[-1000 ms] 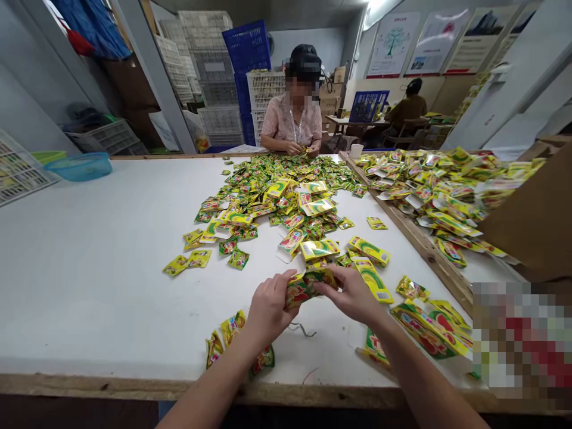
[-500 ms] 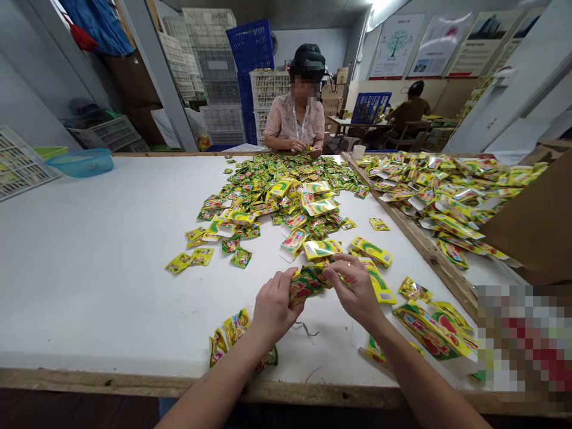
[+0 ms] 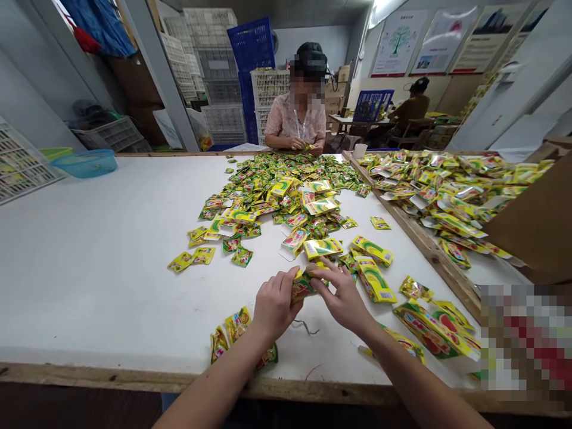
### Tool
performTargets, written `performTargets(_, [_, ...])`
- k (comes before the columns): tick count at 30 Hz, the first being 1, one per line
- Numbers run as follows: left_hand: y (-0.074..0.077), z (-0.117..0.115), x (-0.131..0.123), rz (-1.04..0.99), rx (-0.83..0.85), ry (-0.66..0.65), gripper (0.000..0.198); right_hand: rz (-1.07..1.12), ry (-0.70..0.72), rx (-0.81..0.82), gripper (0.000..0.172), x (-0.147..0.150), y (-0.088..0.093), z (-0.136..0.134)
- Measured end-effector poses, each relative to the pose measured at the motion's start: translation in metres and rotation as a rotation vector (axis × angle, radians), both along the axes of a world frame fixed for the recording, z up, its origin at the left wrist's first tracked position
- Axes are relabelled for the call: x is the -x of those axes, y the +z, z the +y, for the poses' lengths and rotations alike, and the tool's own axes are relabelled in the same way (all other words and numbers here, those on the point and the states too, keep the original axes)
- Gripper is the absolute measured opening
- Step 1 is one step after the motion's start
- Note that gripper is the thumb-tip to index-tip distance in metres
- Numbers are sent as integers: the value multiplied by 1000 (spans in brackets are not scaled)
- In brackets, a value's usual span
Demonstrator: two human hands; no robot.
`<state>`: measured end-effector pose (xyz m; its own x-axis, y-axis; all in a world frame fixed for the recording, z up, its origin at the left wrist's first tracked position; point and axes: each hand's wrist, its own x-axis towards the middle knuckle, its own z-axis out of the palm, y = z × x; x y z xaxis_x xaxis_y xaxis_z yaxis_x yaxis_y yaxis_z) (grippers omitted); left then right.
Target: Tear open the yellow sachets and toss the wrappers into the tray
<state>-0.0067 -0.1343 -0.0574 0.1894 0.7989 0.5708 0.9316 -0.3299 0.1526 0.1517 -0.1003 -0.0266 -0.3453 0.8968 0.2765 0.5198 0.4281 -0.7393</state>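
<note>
My left hand [image 3: 274, 304] is closed around a small printed box [image 3: 301, 290], yellow, green and red, above the near middle of the table. At the box's right end, the fingers and thumb of my right hand [image 3: 342, 298] press on it and cover part of it. What lies inside the box is hidden. Just beyond my hands is a yellow box [image 3: 322, 247], with another yellow box [image 3: 374, 280] to the right. Yellow sachets [image 3: 238, 325] rest beside my left forearm, partly covered by it. Near my right forearm lies a larger-looking watermelon-print box [image 3: 435, 328].
A heap of small sachets and boxes [image 3: 286, 187] spreads over the white table [image 3: 111, 262]. Across it, a person [image 3: 295, 119] handles a packet. A wooden strip [image 3: 415, 238] separates more boxes [image 3: 456, 190] at right. A blue basin [image 3: 84, 164] stands far left.
My right hand has shifted left onto the end of the box. The green sachets that showed between my hands are now mostly out of sight. My left hand has stayed nearly in place.
</note>
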Motion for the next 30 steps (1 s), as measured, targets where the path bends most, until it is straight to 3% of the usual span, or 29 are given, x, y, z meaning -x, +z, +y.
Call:
performTargets(4, [-1, -2, -2, 5, 99, -32, 54, 138, 249, 205, 36, -3, 2, 4])
performTargets(6, [-2, -2, -3, -47, 195, -29, 55, 167, 307, 253, 33, -1, 1, 1])
performTargets(9, [-2, -2, -2, -102, 293, -44, 54, 73, 243, 211, 19, 6, -1, -5])
performTargets(12, [4, 1, 2, -184, 250, -84, 54, 117, 145, 189, 17, 12, -3, -6])
performTargets(15, [12, 3, 6, -469, 172, -42, 64, 412, 66, 269, 18, 11, -1, -1])
performTargets(20, [14, 3, 4, -1102, 572, -257, 48, 664, 102, 575, 29, 11, 3, -2])
performTargets(23, [11, 3, 0, -1229, 560, -247, 41, 672, 159, 662, 32, 15, 2, -5])
performTargets(26, [12, 4, -5, -1271, 491, -210, 38, 625, 116, 568, 34, 16, -1, -2])
performTargets(29, [13, 3, -7, -1320, 415, -175, 37, 567, -178, 233, 49, 12, -4, 2])
performTargets(30, [13, 3, -7, -1310, 407, -167, 36, 550, -232, 190, 57, 10, -5, 3])
